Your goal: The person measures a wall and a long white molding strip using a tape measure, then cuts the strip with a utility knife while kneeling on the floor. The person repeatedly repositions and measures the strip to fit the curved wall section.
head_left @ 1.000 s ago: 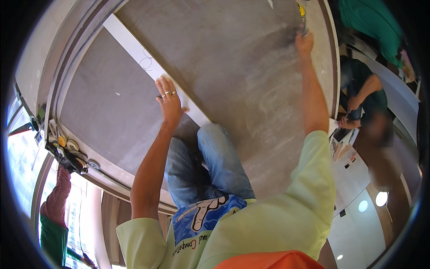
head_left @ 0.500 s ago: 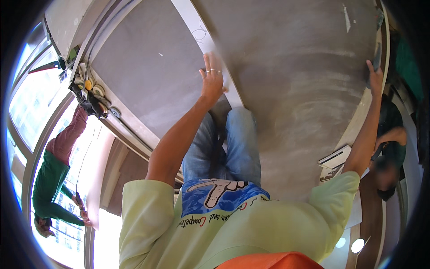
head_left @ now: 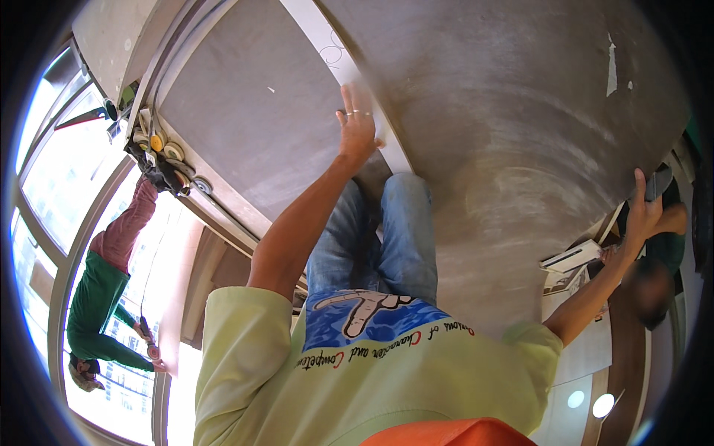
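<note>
My left hand (head_left: 358, 126) lies flat with fingers stretched out on a long white strip (head_left: 335, 59); a ring shows on one finger. The strip runs away from my knees across a wide grey-brown board (head_left: 483, 97), and pencil marks show on it. Far out to the right, my right hand (head_left: 643, 212) is closed round a flat dark grey block (head_left: 657, 183) past the board's right edge. The block's exact kind does not show.
At the left edge lie several round discs (head_left: 172, 152) and a black bag-like bundle (head_left: 160, 175). A person in green (head_left: 97, 297) works by the windows. Another person (head_left: 673, 223) is close beyond my right hand. A white, box-like item (head_left: 573, 258) sits near my right forearm.
My right hand has come nearer and slightly rightward with the dark grey block. My left hand has stayed on the strip. The view has shifted slightly.
</note>
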Available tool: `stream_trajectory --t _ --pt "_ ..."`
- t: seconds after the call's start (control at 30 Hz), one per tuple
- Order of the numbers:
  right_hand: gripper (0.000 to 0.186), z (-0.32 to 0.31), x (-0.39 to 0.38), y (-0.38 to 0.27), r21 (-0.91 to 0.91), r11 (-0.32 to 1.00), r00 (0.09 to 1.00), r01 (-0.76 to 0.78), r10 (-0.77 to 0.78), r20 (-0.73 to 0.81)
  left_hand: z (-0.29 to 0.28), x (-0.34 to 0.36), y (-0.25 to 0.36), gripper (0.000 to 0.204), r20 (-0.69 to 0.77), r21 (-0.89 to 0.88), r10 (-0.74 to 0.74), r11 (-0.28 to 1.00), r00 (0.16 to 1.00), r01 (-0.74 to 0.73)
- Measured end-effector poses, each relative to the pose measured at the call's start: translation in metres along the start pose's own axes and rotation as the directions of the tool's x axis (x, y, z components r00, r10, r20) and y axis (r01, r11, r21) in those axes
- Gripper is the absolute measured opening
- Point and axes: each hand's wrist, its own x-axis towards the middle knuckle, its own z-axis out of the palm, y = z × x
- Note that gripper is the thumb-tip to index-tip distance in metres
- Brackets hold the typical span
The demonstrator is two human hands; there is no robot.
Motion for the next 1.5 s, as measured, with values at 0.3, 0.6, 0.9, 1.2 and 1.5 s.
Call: stream_trajectory --t 0.3,0.6,0.9,1.2,1.5 --pt "0.051 0.045 0.076 0.039 -0.03 0.999 0.993 -0.033 0.036 0.108 -0.002 -0.002 0.002 0.132 -0.012 0.021 -0.006 1.0 1.0 0.006" --pt "0.05 0.127 0.134 0.112 -0.092 0.996 0.988 0.016 -0.002 0.156 0.005 -0.002 0.001 0.136 -0.02 -0.016 -0.022 1.0 1.0 0.022" --pt "0.043 0.294 -0.113 0.027 -0.099 0.945 0.923 -0.312 0.326 0.203 0.01 -0.003 0.008 0.136 -0.081 -0.061 -0.041 0.997 0.996 0.036" --pt "0.033 0.347 -0.325 -0.028 0.284 0.681 0.737 -0.674 0.644 0.204 0.015 -0.003 0.012 0.14 -0.116 0.011 0.043 0.999 0.992 -0.042" --pt "0.048 0.328 -0.319 -0.037 0.202 0.743 0.761 -0.638 0.569 0.313 0.018 -0.004 0.008 0.143 -0.122 0.037 0.056 0.998 0.991 -0.052"
